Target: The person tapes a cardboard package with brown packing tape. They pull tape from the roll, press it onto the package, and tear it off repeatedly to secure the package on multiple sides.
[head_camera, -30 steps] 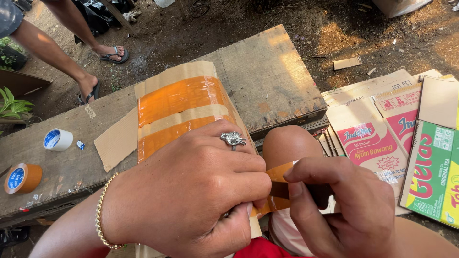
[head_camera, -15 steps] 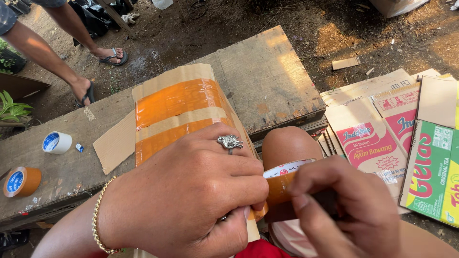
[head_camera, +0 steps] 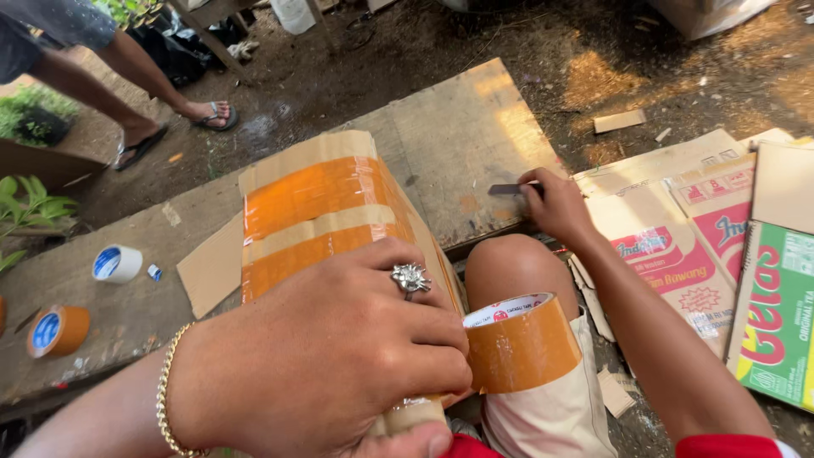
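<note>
Orange tape, tan cardboard, grey-brown wood

The cardboard box (head_camera: 326,212) is tan, crossed by two glossy orange tape bands; the tape roll (head_camera: 519,343) near it is the same orange with a white inner core. The left hand (head_camera: 331,365) wears a silver ring (head_camera: 411,276) and a gold bracelet (head_camera: 165,403). The board (head_camera: 458,136) is weathered grey-brown with sunlit yellow patches. At far left lie a white roll (head_camera: 117,264) with a blue core and an orange roll (head_camera: 58,330) with a blue core. On the right, flattened cartons (head_camera: 704,246) show red, white and pale tan print, and one (head_camera: 776,314) is green with red and yellow lettering. Green leaves (head_camera: 25,203) show at the left edge.
</note>
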The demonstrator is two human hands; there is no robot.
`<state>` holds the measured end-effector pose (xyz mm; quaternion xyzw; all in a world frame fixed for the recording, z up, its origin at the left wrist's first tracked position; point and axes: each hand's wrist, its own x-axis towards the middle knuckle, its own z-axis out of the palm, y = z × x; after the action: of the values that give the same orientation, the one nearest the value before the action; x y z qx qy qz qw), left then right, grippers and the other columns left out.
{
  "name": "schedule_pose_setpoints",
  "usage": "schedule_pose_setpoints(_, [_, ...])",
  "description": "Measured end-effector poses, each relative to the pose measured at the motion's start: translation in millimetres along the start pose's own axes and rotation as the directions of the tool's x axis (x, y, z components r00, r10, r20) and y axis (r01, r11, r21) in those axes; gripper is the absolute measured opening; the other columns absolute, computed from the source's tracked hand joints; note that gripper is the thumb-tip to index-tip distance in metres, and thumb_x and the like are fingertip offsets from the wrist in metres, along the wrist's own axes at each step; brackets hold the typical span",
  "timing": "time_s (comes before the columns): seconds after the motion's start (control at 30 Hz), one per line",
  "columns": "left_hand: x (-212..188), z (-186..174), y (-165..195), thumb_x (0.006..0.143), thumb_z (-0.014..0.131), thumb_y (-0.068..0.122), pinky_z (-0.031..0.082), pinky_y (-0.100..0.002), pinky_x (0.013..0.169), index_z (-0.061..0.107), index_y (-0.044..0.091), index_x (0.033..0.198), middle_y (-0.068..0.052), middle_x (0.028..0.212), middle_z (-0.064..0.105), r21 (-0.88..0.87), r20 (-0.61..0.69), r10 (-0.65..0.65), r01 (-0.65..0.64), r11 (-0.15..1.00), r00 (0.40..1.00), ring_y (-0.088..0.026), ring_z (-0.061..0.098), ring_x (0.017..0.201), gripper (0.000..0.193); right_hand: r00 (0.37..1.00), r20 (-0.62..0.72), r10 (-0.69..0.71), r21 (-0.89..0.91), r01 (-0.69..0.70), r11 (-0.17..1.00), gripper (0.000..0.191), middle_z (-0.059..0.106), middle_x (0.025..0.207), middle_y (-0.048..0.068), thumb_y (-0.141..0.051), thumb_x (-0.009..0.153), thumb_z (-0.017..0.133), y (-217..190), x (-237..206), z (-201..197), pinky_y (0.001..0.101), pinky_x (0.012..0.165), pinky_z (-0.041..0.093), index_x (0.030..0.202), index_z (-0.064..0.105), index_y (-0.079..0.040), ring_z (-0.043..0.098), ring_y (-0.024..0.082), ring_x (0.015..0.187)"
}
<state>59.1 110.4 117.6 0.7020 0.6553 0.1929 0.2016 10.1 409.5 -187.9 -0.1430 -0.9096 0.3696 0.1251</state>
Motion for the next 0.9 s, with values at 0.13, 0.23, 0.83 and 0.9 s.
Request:
schedule_pose_setpoints(0.13, [-3.5, 1.1, -1.1, 0.083, 0.067, 0.023, 0.04, -0.047, 0.103, 0.072, 0.011, 0.098, -0.002, 0.1, 0.074, 0.054, 0.052, -0.037, 0.034, 0.998, 0.998, -0.022, 0.069, 0.096, 0.019, 0.981, 0.18, 0.075, -0.495, 0.024, 0.869, 0.045, 0.073, 0.087, 0.016, -0.055, 0.099, 0.059, -0.9, 6.8, -16.9, 0.0456, 0.073, 0.058, 0.129, 0.068, -0.023, 0.073, 0.033, 0.084])
schedule_pose_setpoints(0.23, [-3.5, 3.2, -3.3, 0.078, 0.066, 0.015, 0.042, -0.046, 0.102, 0.072, 0.011, 0.099, -0.003, 0.103, 0.073, 0.12, 0.015, 0.02, -0.021, 0.993, 1.0, -0.023, 0.07, 0.099, 0.023, 0.908, 0.296, 0.298, -0.685, -0.015, 0.728, 0.072, 0.074, 0.088, 0.016, -0.068, 0.098, 0.049, -35.4, 3.4, -51.2, 0.0433, 0.072, 0.059, 0.146, 0.048, -0.014, 0.074, 0.031, 0.085])
schedule_pose_setpoints(0.83, [2.2, 7.1, -7.9, 0.083, 0.067, 0.019, 0.043, -0.044, 0.098, 0.07, 0.012, 0.098, 0.001, 0.094, 0.071, 0.196, 0.07, 0.034, -0.047, 0.979, 0.997, -0.02, 0.07, 0.096, 0.016, 0.65, 0.252, -0.717, 0.663, 0.424, 0.617, 0.023, 0.073, 0.074, 0.007, -0.028, 0.085, 0.075, -123.6, -114.8, -108.2, 0.0354, 0.066, 0.049, 0.091, 0.078, -0.006, 0.067, 0.021, 0.069])
schedule_pose_setpoints(0.9, [2.7, 6.9, -8.1, 0.083, 0.067, 0.018, 0.043, -0.044, 0.097, 0.071, 0.011, 0.1, 0.0, 0.094, 0.071, 0.186, 0.066, 0.042, -0.054, 0.981, 0.997, -0.02, 0.07, 0.097, 0.019, 0.603, 0.225, -0.766, 0.642, 0.499, 0.582, 0.022, 0.072, 0.073, 0.006, -0.028, 0.086, 0.076, -129.9, -112.1, -110.8, 0.0356, 0.068, 0.047, 0.09, 0.078, -0.007, 0.066, 0.021, 0.069])
